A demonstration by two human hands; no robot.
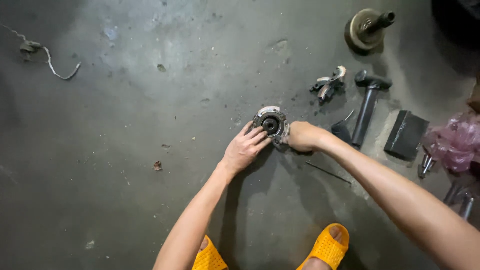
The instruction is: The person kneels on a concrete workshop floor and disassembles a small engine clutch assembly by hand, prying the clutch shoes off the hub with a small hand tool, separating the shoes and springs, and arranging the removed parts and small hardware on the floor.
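Note:
A round dark metal part [270, 122] with a centre hole and a shiny rim lies on the concrete floor [150, 125]. My left hand [245, 147] rests on its near left side, fingers spread over the edge. On the part's right side my right hand [301, 136] is closed around it. Both hands hold it down against the floor.
A black hammer [367, 102] lies right of the hands, beside a dark block [406, 134] and a small clamp-like metal piece [328, 85]. A disc with a shaft [367, 27] stands at the far right. A thin rod [327, 172], pink plastic [457, 142] and my yellow sandals [327, 247] are nearby.

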